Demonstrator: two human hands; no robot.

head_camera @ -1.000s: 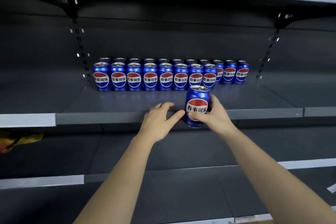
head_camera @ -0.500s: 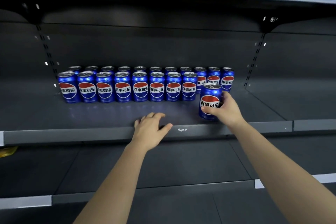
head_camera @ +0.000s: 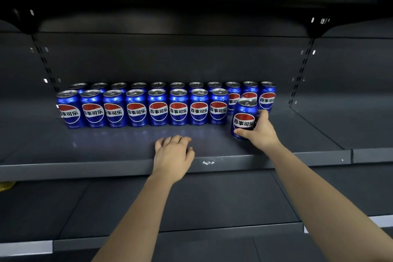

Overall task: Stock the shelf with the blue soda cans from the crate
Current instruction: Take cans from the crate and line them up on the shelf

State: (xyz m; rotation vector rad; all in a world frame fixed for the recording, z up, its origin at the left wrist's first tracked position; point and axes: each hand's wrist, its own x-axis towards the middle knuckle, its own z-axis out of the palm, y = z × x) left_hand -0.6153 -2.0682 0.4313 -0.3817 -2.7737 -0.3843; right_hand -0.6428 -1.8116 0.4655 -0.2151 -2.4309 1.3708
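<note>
A can (head_camera: 243,120) is held upright in the right hand (head_camera: 262,134), with the thumb across its front and the fingers wrapped behind. It is placed just ahead of the right end of the front row (head_camera: 136,108). Contact between its base and the shelf (head_camera: 106,147) cannot be confirmed. A back row (head_camera: 251,89) is seen behind the front row. The left hand (head_camera: 173,156) is laid flat ahead of the front row, fingers relaxed, with nothing held.
</note>
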